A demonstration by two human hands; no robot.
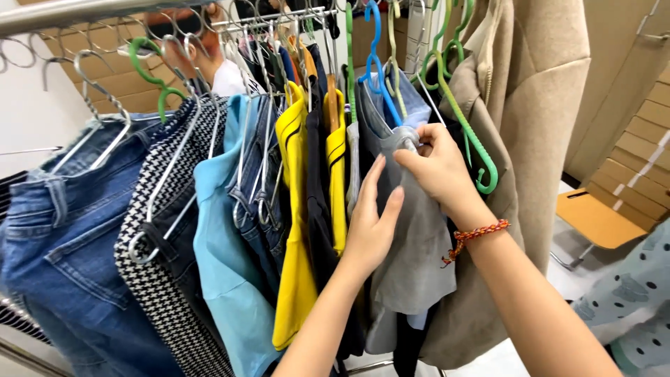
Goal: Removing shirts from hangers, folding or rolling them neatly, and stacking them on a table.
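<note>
Right hand (436,167) fingers pinch the grey fabric garment (412,244) at its blue plastic hanger (380,63); left hand (370,227) lies flat and open against it. Risk: garment slips off, crowding snags neighbours.

On the rail (63,12) hang blue jeans (63,237), a houndstooth garment (157,279), a yellow shirt (293,230) and a beige coat (530,105).
</note>
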